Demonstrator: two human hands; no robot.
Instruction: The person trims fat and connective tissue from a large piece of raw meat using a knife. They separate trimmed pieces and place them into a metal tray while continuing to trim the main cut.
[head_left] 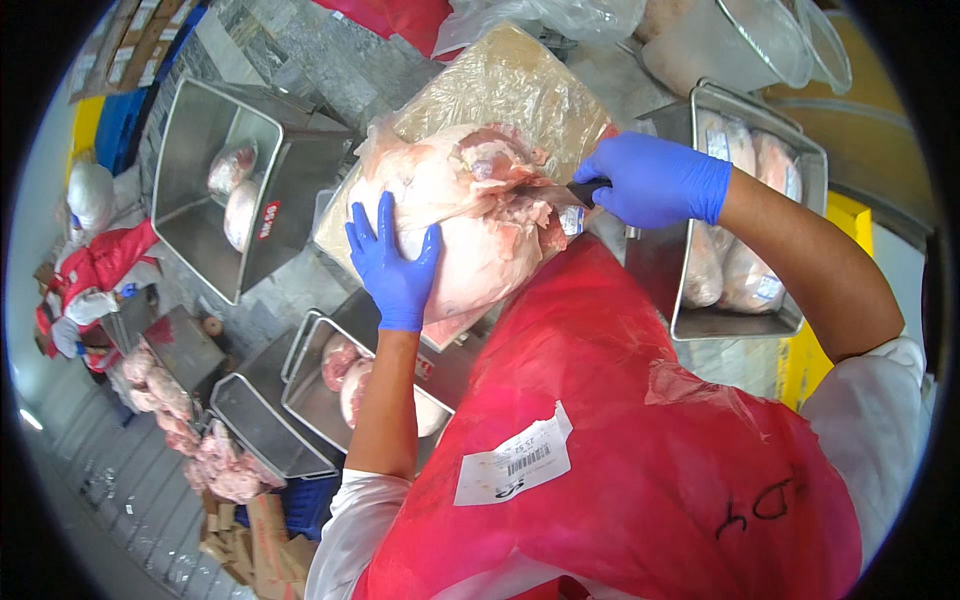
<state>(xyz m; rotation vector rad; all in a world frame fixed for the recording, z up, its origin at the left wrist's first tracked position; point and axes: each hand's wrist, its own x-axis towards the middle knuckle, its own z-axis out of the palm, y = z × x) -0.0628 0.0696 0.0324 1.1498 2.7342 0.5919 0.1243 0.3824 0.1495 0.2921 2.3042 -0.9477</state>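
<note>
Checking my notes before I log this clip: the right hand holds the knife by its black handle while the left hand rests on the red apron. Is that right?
Not quite: the left hand is on the large piece of meat, as the head view shows. The right hand does hold the knife by its black handle.

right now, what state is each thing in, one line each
block, film-wrapped
meat, partly cut, on the block
knife, held, blade against the meat
left hand, gloved, spread on the meat
right hand, gloved, closed round the knife's handle
left bin, open, part filled
right bin, open, loaded
apron, worn, stained
</note>
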